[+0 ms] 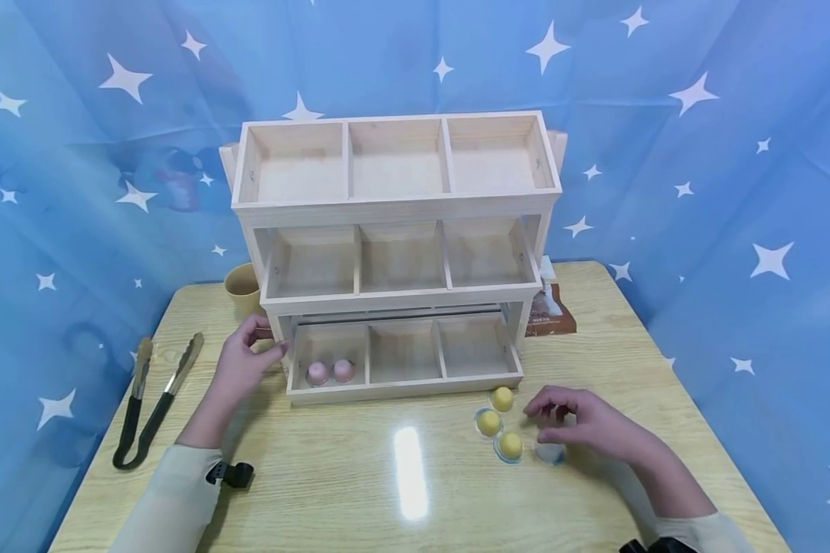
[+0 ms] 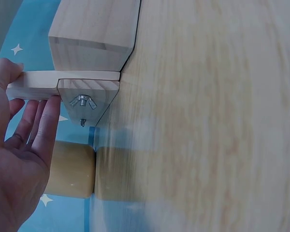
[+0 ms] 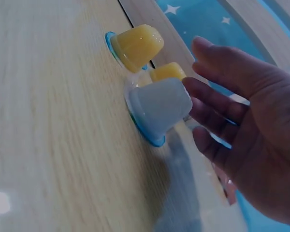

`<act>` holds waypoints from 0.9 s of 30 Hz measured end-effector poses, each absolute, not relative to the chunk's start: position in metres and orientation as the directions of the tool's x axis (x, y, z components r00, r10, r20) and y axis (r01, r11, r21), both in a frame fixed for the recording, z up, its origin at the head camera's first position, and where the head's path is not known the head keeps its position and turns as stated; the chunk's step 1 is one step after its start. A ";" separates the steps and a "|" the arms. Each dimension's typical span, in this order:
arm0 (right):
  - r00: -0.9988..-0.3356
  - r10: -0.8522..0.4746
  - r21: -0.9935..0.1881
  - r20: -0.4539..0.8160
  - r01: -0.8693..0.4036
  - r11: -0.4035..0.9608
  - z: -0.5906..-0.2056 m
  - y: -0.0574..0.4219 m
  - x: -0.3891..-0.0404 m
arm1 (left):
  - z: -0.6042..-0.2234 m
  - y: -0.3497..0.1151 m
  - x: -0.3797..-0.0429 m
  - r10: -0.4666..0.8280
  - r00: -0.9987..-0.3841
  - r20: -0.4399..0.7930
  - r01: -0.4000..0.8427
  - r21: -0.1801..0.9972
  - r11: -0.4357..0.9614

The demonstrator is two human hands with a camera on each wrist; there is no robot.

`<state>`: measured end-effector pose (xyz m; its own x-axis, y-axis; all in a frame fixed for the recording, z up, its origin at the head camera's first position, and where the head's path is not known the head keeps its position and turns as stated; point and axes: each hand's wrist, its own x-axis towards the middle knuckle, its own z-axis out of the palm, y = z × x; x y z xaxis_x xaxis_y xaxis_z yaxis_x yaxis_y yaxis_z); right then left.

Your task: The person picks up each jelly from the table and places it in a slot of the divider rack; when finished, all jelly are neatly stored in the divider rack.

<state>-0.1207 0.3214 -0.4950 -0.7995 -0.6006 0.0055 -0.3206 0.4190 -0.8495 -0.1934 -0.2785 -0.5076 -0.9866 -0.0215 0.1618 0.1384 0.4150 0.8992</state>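
Note:
A three-tier wooden rack (image 1: 394, 201) with divided trays stands at the back of the table. My left hand (image 1: 245, 361) grips its lower left upright (image 2: 36, 84), thumb on one side and fingers on the other. Two pink jelly cups (image 1: 330, 372) sit in the bottom tray's left compartment. On the table, right of centre, stand three yellow jelly cups (image 1: 488, 422) and a white jelly cup (image 3: 162, 106), wide rims down. My right hand (image 1: 581, 422) hovers over the white cup with relaxed, slightly bent fingers. Its fingertips are right beside that cup and it holds nothing.
Black-handled tongs (image 1: 157, 399) lie on the left of the table. Behind my left hand, a tan cup (image 1: 243, 286) stands beside the rack. A brown and white packet (image 1: 550, 311) lies behind the rack's right side. A starry blue curtain (image 1: 754, 192) surrounds the table.

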 end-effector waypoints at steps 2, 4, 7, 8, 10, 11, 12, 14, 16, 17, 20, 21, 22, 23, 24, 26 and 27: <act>-0.791 -0.611 -0.855 -0.031 -0.296 0.425 -0.496 0.323 -0.118 | -0.508 -0.279 -0.193 -0.019 -0.986 0.166 0.143 0.898 0.415; -0.775 -0.629 -0.863 -0.058 -0.278 0.422 -0.497 0.324 -0.116 | -0.508 -0.279 -0.193 -0.018 -0.986 0.168 0.146 0.898 0.416; -0.741 -0.668 -0.874 -0.063 -0.282 0.395 -0.500 0.323 -0.114 | -0.508 -0.279 -0.193 -0.020 -0.985 0.171 0.147 0.898 0.414; -0.731 -0.680 -0.876 -0.060 -0.288 0.386 -0.500 0.322 -0.114 | -0.509 -0.279 -0.193 -0.023 -0.985 0.170 0.146 0.899 0.413; -0.716 -0.697 -0.876 -0.049 -0.305 0.374 -0.501 0.321 -0.114 | -0.509 -0.279 -0.193 -0.024 -0.985 0.170 0.145 0.899 0.412; -0.713 -0.700 -0.873 -0.046 -0.311 0.375 -0.501 0.320 -0.114 | -0.509 -0.279 -0.194 -0.023 -0.985 0.171 0.146 0.900 0.411; -0.713 -0.699 -0.869 -0.048 -0.315 0.381 -0.501 0.319 -0.113 | -0.509 -0.279 -0.194 -0.022 -0.985 0.170 0.146 0.899 0.412; -0.724 -0.687 -0.858 -0.056 -0.318 0.404 -0.502 0.318 -0.113 | -0.509 -0.279 -0.194 -0.020 -0.986 0.168 0.146 0.900 0.412; -0.743 -0.667 -0.844 -0.066 -0.315 0.434 -0.502 0.316 -0.114 | -0.509 -0.279 -0.194 -0.017 -0.985 0.170 0.148 0.898 0.414; -0.754 -0.654 -0.835 -0.067 -0.316 0.450 -0.502 0.316 -0.114 | -0.509 -0.279 -0.194 -0.017 -0.985 0.170 0.147 0.898 0.416; -0.788 -0.612 -0.815 -0.067 -0.310 0.489 -0.502 0.315 -0.116 | -0.507 -0.279 -0.194 -0.018 -0.985 0.172 0.149 0.894 0.422; -0.798 -0.599 -0.809 -0.064 -0.310 0.499 -0.502 0.315 -0.116 | -0.507 -0.279 -0.194 -0.016 -0.985 0.174 0.151 0.895 0.420; -0.806 -0.589 -0.805 -0.060 -0.309 0.506 -0.502 0.314 -0.117 | -0.507 -0.278 -0.194 -0.016 -0.984 0.175 0.152 0.895 0.419; -0.814 -0.578 -0.803 -0.059 -0.305 0.512 -0.501 0.314 -0.117 | -0.507 -0.278 -0.193 -0.015 -0.985 0.174 0.152 0.896 0.418; -0.820 -0.569 -0.802 -0.062 -0.299 0.518 -0.501 0.314 -0.117 | -0.506 -0.278 -0.193 -0.012 -0.984 0.176 0.155 0.896 0.416; -0.827 -0.559 -0.799 -0.056 -0.299 0.522 -0.500 0.314 -0.118 | -0.505 -0.278 -0.192 -0.009 -0.984 0.179 0.159 0.896 0.414; -0.829 -0.557 -0.797 -0.050 -0.302 0.522 -0.499 0.314 -0.118 | -0.506 -0.278 -0.192 -0.009 -0.984 0.179 0.160 0.896 0.413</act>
<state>-0.1178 0.3137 -0.4993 -0.8290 -0.5570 -0.0505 -0.3024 0.5223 -0.7974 -0.1924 -0.2782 -0.5058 -0.9837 -0.0089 0.1794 0.1597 0.4134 0.8964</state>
